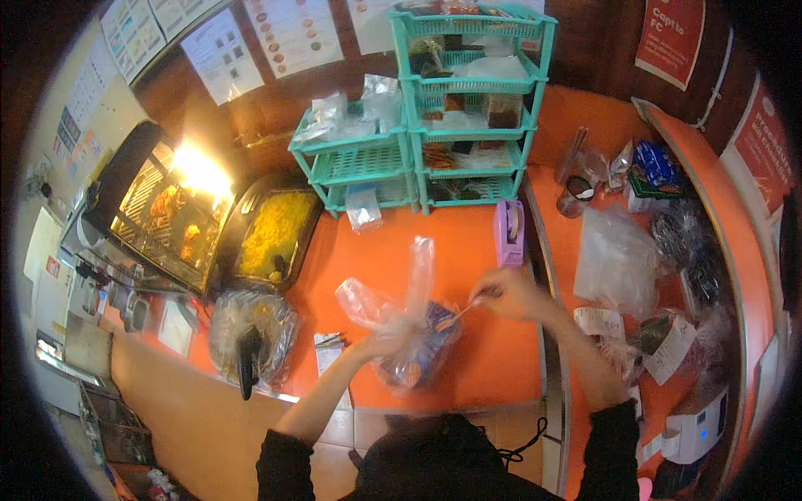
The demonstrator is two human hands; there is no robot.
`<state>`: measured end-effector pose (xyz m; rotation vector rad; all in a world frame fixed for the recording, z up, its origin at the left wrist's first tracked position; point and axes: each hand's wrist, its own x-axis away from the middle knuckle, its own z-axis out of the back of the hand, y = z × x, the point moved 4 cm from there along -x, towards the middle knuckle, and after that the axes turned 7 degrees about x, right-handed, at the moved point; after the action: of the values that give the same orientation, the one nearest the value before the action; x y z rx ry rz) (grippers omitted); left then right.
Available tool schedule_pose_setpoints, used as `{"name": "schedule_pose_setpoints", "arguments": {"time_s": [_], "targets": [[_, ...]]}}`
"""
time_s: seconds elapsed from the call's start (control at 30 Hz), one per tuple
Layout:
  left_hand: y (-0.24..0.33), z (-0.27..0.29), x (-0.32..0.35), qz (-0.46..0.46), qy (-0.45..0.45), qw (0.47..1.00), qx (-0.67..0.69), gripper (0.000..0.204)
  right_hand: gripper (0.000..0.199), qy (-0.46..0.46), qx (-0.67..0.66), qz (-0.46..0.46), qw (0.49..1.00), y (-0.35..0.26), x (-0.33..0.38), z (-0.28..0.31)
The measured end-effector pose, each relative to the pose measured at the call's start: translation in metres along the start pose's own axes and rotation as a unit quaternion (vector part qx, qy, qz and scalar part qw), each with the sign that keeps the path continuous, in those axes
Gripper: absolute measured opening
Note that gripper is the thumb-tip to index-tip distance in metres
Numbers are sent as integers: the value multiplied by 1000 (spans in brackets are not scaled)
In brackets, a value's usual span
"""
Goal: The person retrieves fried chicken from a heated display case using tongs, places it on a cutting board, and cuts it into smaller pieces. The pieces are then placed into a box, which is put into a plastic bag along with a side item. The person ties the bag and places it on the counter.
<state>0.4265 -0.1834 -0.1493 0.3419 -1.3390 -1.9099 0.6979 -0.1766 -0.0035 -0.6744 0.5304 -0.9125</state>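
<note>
A clear plastic bag with a blue and orange packet inside stands on the orange counter. My left hand grips the bag at its gathered neck, and the loose top of the bag sticks up. My right hand pinches a thin strip that runs from my fingers down to the bag's neck. A purple tape dispenser stands just behind my right hand.
Teal plastic shelf racks with packets stand at the back. A lit food warmer and a tray of yellow food sit at the left. Bags, receipts and a small white printer crowd the right counter. A black-handled tool lies in a bag.
</note>
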Motion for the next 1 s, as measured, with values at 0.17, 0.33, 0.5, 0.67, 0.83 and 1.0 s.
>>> {"name": "schedule_pose_setpoints", "arguments": {"time_s": [0.17,0.33,0.5,0.67,0.83,1.0], "targets": [[57,16,-21,22,-107,994,19,40,13,93,-112,-115,983,-15,22,-135],[50,17,-38,-171,-134,973,-75,42,14,301,279,73,909,-40,31,-170],[60,2,-64,-162,-153,916,-333,38,18,337,227,-65,911,-26,32,-193],[56,4,-39,8,34,958,-285,36,22,370,253,-80,890,-41,30,-201],[93,3,22,-29,236,969,74,28,23,353,332,-62,873,-27,36,-207],[72,-19,30,-167,358,904,163,22,31,404,247,-105,874,-18,48,-204]]}}
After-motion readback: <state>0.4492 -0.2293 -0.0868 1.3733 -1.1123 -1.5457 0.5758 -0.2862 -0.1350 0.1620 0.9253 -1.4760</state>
